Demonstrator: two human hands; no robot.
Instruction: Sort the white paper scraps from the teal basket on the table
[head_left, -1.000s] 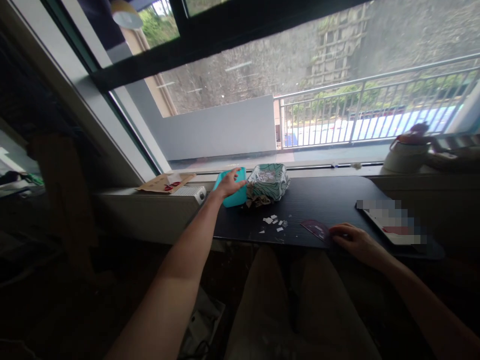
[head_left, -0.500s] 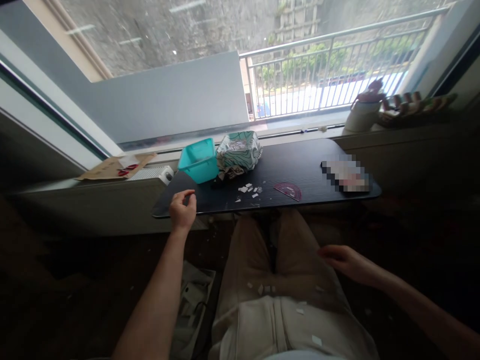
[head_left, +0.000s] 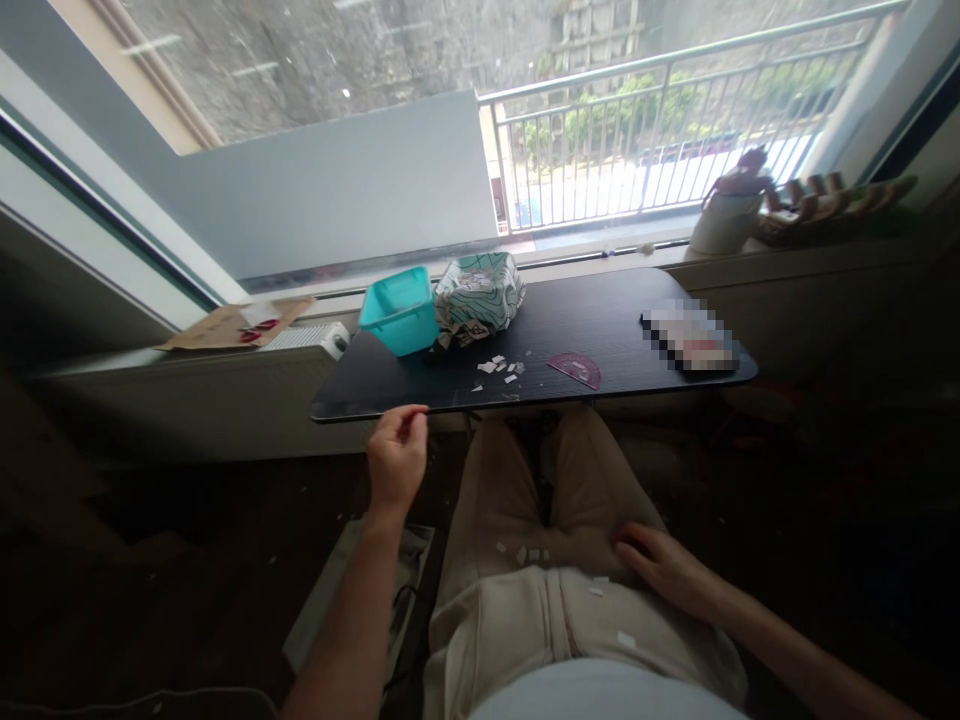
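Note:
My left hand (head_left: 399, 458) is at the table's front edge, its fingers curled in a pinch. Whatever it holds, if anything, is too small or hidden to make out. My right hand (head_left: 664, 565) rests at my right thigh, fingers loosely apart and no object visible in it. Small white paper scraps (head_left: 491, 367) lie on the dark table (head_left: 592, 300), beyond my left hand. Right of them is a pink protractor (head_left: 575, 369). More paper bits (head_left: 533, 555) are scattered on my beige trousers (head_left: 480, 520).
At the table's back left stand a turquoise plastic basket (head_left: 400, 315) and a container with a patterned liner (head_left: 480, 290). A pixelated flat object (head_left: 690, 337) lies at the right end. Red-handled scissors (head_left: 259, 330) lie on cardboard (head_left: 202, 330) on the sill. A box (head_left: 322, 600) stands on the floor.
My left hand has come back and to the right, from over the table's left part to its front edge. My right hand has moved inward and down along my thigh.

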